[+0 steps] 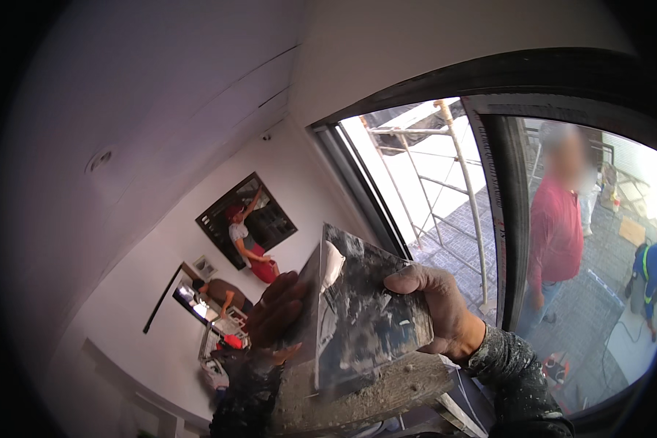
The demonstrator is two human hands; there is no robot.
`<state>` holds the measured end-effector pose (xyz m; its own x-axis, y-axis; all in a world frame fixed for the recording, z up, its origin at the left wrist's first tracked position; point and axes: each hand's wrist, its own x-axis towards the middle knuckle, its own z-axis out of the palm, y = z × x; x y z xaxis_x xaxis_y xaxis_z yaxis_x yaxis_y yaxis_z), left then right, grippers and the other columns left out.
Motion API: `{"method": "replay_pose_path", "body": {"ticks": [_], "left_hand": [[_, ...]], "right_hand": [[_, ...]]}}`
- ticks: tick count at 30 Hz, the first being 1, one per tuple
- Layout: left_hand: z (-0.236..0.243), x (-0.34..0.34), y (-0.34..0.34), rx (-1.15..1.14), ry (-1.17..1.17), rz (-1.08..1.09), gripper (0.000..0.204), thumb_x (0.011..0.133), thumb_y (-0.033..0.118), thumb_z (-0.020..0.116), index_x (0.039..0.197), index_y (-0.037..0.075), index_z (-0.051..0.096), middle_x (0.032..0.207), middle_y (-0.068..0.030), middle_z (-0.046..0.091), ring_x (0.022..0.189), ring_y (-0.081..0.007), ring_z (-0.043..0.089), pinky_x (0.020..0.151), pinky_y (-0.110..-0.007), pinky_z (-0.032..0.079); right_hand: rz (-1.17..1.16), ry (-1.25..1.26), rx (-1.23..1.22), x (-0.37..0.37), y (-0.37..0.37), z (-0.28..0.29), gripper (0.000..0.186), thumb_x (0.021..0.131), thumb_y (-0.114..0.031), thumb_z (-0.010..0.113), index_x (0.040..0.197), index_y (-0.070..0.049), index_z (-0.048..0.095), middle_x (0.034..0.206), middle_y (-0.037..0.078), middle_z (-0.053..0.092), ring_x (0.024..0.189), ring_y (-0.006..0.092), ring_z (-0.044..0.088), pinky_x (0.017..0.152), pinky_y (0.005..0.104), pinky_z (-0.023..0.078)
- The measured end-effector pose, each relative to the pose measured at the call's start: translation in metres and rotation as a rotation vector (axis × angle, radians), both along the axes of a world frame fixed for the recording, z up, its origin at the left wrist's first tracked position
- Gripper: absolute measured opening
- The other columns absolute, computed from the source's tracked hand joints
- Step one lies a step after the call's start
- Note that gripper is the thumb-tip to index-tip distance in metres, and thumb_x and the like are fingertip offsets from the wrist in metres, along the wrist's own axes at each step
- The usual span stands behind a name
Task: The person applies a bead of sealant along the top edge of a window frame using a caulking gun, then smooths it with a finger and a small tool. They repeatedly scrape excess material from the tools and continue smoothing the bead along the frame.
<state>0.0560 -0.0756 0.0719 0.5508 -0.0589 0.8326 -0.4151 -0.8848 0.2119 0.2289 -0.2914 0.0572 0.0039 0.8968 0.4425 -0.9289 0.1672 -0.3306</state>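
White wall (310, 197) behind | right fingers (409, 280) gripped blade (372, 314) | left fingers (274, 306): hold unclear | step: apparently blade handling | next move likely required steadiness

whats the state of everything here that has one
Dark flat rectangular plate: tilted, smeared whitish, gripped
Right hand: closed on the plate
Left hand: beside the plate, grip unclear
Rough brown plank: dirt-speckled
Black-framed glass sliding door: seemingly partly open
Metal pipe scaffold: standing outside

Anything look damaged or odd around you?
Yes: two dark, jagged lines break the pale ceiling near the corner; cracks or open joints, I can't tell. The flat plate in the right hand is smeared with whitish residue.
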Motion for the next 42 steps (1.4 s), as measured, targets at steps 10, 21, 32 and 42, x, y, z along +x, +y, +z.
{"method": "replay_pose_path", "body": {"ticks": [10,21,32,42], "left_hand": [[-0.089,0.012,0.025,-0.176,0.503,0.364,0.029,0.100,0.019,0.065,0.126,0.006,0.069,0.116,-0.0167,0.073,0.111,-0.0282,0.068,0.099,-0.037,0.049],[-0.103,0.019,0.035,0.015,0.503,0.335,0.040,0.100,0.025,0.067,0.122,-0.009,0.066,0.117,-0.0222,0.070,0.112,-0.0290,0.065,0.097,-0.038,0.051],[-0.088,0.025,0.014,-0.161,0.617,0.282,0.034,0.102,0.018,0.064,0.127,-0.004,0.066,0.123,-0.0191,0.068,0.113,-0.0245,0.063,0.095,-0.033,0.051],[-0.105,0.015,0.048,-0.225,0.601,0.227,0.035,0.102,0.019,0.064,0.130,-0.002,0.065,0.126,-0.0149,0.066,0.112,-0.0201,0.061,0.093,-0.032,0.052]], "right_hand": [[-1.599,0.080,0.473,0.126,0.039,0.011,0.039,0.102,-0.008,0.055,0.140,0.002,0.050,0.119,0.006,0.063,0.102,0.0111,0.061,0.083,0.0251,0.052],[-2.070,0.074,0.613,0.190,0.055,0.081,0.051,0.104,-0.008,0.050,0.152,0.003,0.036,0.124,0.007,0.057,0.107,0.0115,0.054,0.098,0.0268,0.045],[-2.567,0.006,0.278,0.163,0.090,0.122,0.066,0.100,-0.012,0.054,0.156,0.005,0.022,0.151,0.024,0.029,0.136,0.0362,0.036,0.113,0.0452,0.033],[-2.229,-0.176,0.637,0.150,0.123,0.074,0.061,0.095,0.006,0.045,0.154,0.007,0.028,0.152,0.032,0.034,0.142,0.0461,0.036,0.117,0.0494,0.029]]}}
